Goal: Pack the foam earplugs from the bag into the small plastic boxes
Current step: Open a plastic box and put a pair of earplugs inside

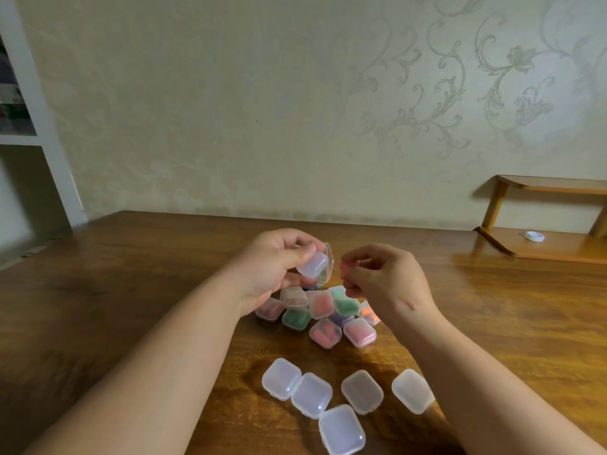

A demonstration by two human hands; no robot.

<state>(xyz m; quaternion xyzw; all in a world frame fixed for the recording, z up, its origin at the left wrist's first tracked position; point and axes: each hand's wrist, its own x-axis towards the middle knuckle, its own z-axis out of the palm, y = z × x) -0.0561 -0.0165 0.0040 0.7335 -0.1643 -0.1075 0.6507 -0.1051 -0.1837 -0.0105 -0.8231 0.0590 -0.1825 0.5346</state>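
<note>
Head camera, looking forward and down: a person's left hand (279,261) is raised above the wooden bench (131,274) and grips a small clear box (313,266). Its fingers (303,254) are curled round the box, thumb on the near face, and the lid appears swung open toward the other hand. A pale shape shows through the box wall, too blurred to name.

Just beside it, not touching the box, the right hand (387,280) is held at about the same height. The tips of its fingers (353,257) are pinched together on a small pink piece that looks like a foam earplug (343,267), though only its end shows.

Below both hands a loose pile of filled boxes (322,305) lies on the bench, closed, with pink, red, green, purple and orange contents showing through the plastic. Some lean on one another.

Nearer the camera, apart from the pile, five empty boxes (310,394) lie flat with lids closed. Three touch one another and two lie to their right.

At far right a low wooden shelf (542,247) stands on the bench with a white cap (534,236) on its lower board. A white bookcase (42,126) is at far left, and a patterned wall (230,110) is behind.
</note>
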